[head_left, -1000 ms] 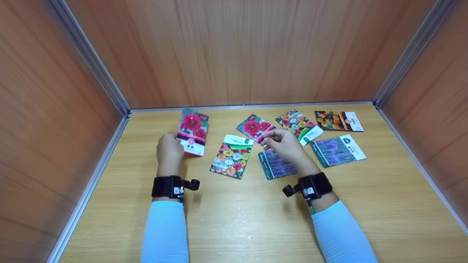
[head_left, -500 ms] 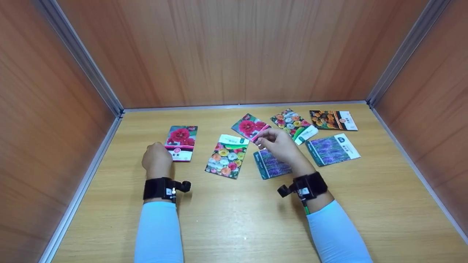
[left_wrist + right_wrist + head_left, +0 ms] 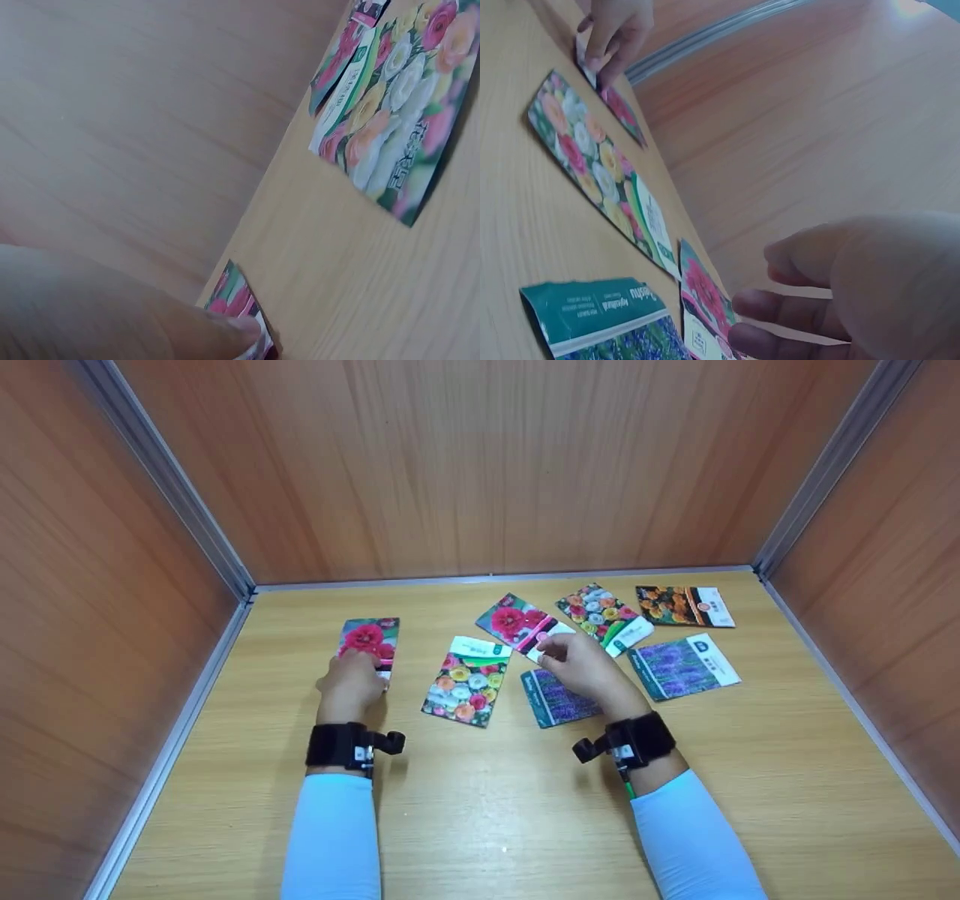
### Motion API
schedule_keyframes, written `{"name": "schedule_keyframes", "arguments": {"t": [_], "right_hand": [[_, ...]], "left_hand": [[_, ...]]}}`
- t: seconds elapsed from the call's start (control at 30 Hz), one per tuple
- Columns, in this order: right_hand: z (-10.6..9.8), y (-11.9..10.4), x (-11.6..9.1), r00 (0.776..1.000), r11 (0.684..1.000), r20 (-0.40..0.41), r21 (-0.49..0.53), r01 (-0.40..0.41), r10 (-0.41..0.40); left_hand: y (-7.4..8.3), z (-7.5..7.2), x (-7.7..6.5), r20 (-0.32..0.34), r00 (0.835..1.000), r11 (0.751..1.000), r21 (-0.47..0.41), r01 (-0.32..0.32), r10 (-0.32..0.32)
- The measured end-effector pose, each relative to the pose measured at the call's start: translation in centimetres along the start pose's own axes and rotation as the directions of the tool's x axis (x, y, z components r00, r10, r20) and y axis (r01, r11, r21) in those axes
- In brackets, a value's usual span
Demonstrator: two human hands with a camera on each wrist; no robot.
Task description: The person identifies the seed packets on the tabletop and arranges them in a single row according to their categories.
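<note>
My left hand (image 3: 350, 687) is over the lower end of a pink-flower seed packet (image 3: 365, 635) lying flat at the left. Its fingertips touch the packet's white end; the right wrist view shows these fingers (image 3: 604, 52) pointing down onto it. My right hand (image 3: 585, 664), fingers loosely bent, hovers with nothing held at the white end of a second pink-flower packet (image 3: 510, 619). In the right wrist view, a gap shows between its thumb and fingers. Partly under that hand lies a lavender seed packet (image 3: 555, 701). Between the hands is a mixed-flower packet (image 3: 469, 686).
Another mixed-flower packet (image 3: 596, 611), an orange-flower packet (image 3: 667, 606) and a second lavender packet (image 3: 682, 667) lie at the right. Wooden panels (image 3: 480, 472) enclose the table (image 3: 480, 825) at the back and both sides.
My left hand lowered the pink-flower packet onto the table, let go of its left edge, then moved right over its lower end. The right hand shifted slightly off the second pink-flower packet.
</note>
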State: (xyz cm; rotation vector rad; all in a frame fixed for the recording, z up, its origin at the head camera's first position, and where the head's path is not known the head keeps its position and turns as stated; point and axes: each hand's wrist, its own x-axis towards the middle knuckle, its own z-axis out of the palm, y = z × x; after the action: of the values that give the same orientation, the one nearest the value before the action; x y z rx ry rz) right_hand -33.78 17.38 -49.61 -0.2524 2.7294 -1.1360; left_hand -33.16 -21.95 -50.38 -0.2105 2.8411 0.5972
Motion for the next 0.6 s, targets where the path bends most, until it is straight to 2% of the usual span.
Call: {"name": "schedule_keyframes", "arguments": {"t": [0.2, 0.33, 0.5, 0.6], "right_hand": [[-0.1, 0.4, -0.1, 0.999, 0.990, 0.040, -0.140, -0.021, 0.027], [-0.2, 0.4, -0.4, 0.993, 0.975, 0.106, -0.220, -0.033, 0.058], [-0.4, 0.6, -0.6, 0.982, 0.972, 0.152, -0.225, -0.073, 0.109], [-0.6, 1.0, -0.6, 0.982, 0.973, 0.149, -0.213, -0.083, 0.117]], "left_hand": [[-1.1, -0.1, 0.1, -0.031, 0.998, 0.998, -0.023, 0.054, -0.055], [-1.7, -0.6, -0.1, -0.011, 0.996, 0.996, -0.017, 0.090, -0.091], [-2.2, -1.4, -0.2, 0.064, 0.986, 0.988, -0.008, 0.154, -0.153], [-2.6, -1.5, 0.0, 0.062, 0.981, 0.983, -0.007, 0.186, -0.185]]}}
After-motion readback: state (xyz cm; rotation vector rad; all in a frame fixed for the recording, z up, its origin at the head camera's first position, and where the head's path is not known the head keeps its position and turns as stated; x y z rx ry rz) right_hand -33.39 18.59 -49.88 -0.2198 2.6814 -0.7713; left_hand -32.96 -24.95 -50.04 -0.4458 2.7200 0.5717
